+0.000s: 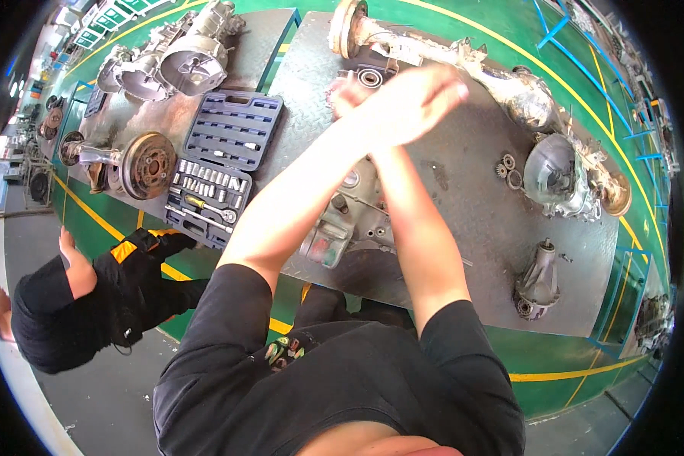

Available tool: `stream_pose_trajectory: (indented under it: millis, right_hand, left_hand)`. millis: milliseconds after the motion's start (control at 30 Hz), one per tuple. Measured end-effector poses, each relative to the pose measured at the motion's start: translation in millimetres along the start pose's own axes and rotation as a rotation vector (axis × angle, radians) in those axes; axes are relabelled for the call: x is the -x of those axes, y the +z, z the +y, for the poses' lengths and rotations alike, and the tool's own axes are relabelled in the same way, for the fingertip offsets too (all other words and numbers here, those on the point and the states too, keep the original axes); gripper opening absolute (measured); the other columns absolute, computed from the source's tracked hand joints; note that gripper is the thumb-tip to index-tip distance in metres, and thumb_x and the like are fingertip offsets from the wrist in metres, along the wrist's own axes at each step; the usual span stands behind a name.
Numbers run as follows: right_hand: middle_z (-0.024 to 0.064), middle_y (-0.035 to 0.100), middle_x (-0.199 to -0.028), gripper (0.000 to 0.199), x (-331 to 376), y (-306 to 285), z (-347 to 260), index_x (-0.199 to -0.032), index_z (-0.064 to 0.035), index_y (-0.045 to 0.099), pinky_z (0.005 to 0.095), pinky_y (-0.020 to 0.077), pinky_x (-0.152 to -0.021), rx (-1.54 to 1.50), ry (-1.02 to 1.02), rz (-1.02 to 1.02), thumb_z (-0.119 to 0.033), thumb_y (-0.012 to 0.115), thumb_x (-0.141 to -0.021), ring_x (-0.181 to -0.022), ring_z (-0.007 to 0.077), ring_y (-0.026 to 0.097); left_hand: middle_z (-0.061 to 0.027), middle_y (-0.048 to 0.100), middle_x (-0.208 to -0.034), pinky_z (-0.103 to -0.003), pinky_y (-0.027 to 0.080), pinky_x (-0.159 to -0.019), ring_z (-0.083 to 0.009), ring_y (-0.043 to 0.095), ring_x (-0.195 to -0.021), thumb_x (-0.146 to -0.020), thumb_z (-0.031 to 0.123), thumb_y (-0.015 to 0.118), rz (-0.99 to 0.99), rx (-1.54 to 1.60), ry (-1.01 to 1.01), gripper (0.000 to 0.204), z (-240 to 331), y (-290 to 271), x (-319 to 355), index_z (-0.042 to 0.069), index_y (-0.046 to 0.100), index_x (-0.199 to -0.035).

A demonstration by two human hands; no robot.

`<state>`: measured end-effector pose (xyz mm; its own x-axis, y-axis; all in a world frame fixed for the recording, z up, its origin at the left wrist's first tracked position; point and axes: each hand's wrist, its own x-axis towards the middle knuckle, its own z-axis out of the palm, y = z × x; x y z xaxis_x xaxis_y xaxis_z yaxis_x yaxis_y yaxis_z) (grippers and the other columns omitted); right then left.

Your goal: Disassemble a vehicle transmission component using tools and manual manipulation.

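Note:
My forearms cross above the workbench, the left one on top. My left hand [422, 102] reaches over to the right, blurred, its fingers stretched out and nothing visible in it. Beyond the crossing, my right hand [346, 95] is partly hidden by the left forearm; its fingers look apart and seem to hold nothing. Just behind the hands is a dark part with a round bearing [369, 77]. Below the crossed arms lies a grey metal housing [338, 220], partly covered by them.
An open socket set case [232, 129] lies to the left, beside a rusty brake drum [148, 166]. Gearbox housings [194, 64] stand far left. A long axle [433, 53] with a bell housing [551, 171] spans the far right; gears [507, 163] and a differential housing [538, 281] sit nearer. Another person [61, 304] stands left.

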<state>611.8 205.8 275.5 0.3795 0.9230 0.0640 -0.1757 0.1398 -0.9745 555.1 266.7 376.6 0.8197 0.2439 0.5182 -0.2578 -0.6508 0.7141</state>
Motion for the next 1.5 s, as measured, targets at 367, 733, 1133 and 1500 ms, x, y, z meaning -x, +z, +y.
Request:
stream_pose_trajectory:
  millis: [367,733,1133,1500]
  right_hand:
    - [-0.0019,0.060,-0.083,0.020,38,-56,7,-0.103,-0.0075,0.064,0.0243,0.0454,-0.070,0.266,0.024,-0.224,-0.023,0.068,-0.090,-0.076,0.0081,0.055]
    - [-0.0003,0.057,-0.090,0.038,45,1,-34,-0.110,-0.0023,0.058,0.0304,0.0486,-0.078,0.378,0.137,-0.418,-0.013,0.077,-0.079,-0.088,0.0104,0.057]
    - [0.0018,0.061,-0.085,0.023,54,-46,-38,-0.100,-0.0035,0.059,0.0283,0.0492,-0.083,0.169,0.121,-0.048,-0.015,0.072,-0.085,-0.084,0.0132,0.060]
    - [0.0029,0.064,-0.094,0.029,43,-76,33,-0.104,-0.0037,0.062,0.0262,0.0513,-0.080,0.253,-0.264,0.293,-0.031,0.061,-0.094,-0.086,0.0117,0.061]
  left_hand:
    - [-0.0021,0.056,-0.072,-0.028,0.045,-0.062,-0.0106,0.053,-0.067,-0.101,0.026,0.055,-0.353,0.312,-0.096,0.025,-3,-23,-1,0.002,0.060,-0.095]
    - [-0.0152,0.067,-0.086,-0.039,0.053,-0.073,-0.0290,0.067,-0.081,-0.098,0.029,0.056,0.047,-0.086,-0.174,0.027,3,-8,-11,0.004,0.063,-0.105]
    - [-0.0154,0.061,-0.077,-0.042,0.050,-0.068,-0.0334,0.061,-0.069,-0.099,0.031,0.056,-0.069,0.121,-0.126,0.031,-4,-8,-13,0.001,0.060,-0.103]
    - [-0.0173,0.062,-0.082,-0.041,0.052,-0.071,-0.0334,0.065,-0.077,-0.098,0.021,0.054,-0.079,-0.041,0.120,0.020,4,-1,-5,0.002,0.057,-0.103]
